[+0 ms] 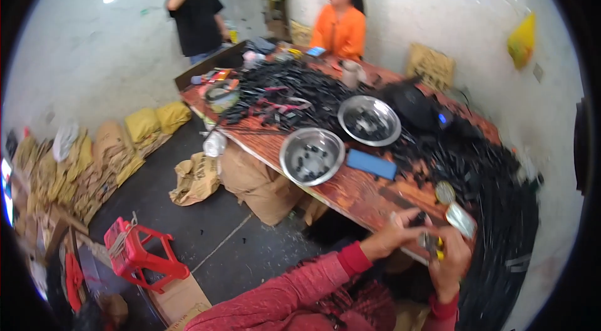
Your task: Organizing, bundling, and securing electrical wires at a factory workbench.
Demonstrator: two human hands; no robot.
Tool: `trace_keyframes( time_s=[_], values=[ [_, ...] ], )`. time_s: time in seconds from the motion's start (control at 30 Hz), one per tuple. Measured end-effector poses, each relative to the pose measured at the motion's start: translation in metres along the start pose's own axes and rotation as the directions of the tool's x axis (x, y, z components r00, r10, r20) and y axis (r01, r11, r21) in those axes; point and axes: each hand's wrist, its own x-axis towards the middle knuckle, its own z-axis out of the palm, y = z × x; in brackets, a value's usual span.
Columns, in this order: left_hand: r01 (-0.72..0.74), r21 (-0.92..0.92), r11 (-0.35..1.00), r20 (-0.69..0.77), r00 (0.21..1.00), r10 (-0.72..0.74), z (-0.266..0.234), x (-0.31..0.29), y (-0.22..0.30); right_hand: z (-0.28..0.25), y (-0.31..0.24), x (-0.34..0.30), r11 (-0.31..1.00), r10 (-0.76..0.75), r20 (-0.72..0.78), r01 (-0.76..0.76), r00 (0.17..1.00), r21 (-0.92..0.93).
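At the near right edge of the table, my left hand [391, 236] pinches a small black piece [418, 219] between thumb and fingers. Close beside it, my right hand [452, 261] is closed round a small tool with metal and yellow parts [432, 244]; its exact kind is too blurred to tell. The tool's metal end is near my left fingers, and whether it touches the black piece cannot be made out. Just beyond my hands lie a silvery rectangular tin [461, 220] and a small round tin [445, 193].
On the red-brown table [263, 143] stand two metal bowls [287, 159] [395, 131] holding small black pieces, next to a blue phone-like slab [371, 164]. Black strips [300, 84] heap behind and at right. A red stool [141, 249] and sacks [253, 184] are left. Two people [197, 15] [341, 27] are beyond.
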Motion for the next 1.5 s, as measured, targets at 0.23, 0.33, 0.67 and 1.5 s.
trace_keyframes(
  time_s=[0.23, 0.33, 0.67, 1.5],
  values=[
    [0.051, -0.119, 0.992, -0.047, 0.997, -0.057, -0.023, -0.008, 0.017, 0.022, 0.01, -0.004, 0.547, 0.547, 0.25, -0.567, 0.799, 0.616],
    [0.077, -0.189, 0.979, -0.027, 0.996, -0.084, -0.025, -0.002, 0.004, 0.018, 0.013, -0.012, 0.532, 0.521, 0.274, -0.559, 0.808, 0.636],
    [0.06, -0.186, 0.981, -0.023, 0.998, -0.066, -0.012, -0.005, 0.003, 0.017, 0.009, -0.01, 0.809, 0.322, 0.076, -0.316, 0.944, 0.495],
    [0.099, -0.157, 0.983, -0.024, 0.994, -0.104, -0.016, -0.002, 0.003, 0.002, 0.016, 0.012, 0.986, 0.089, 0.109, -0.103, 0.99, 0.134]
  ],
)
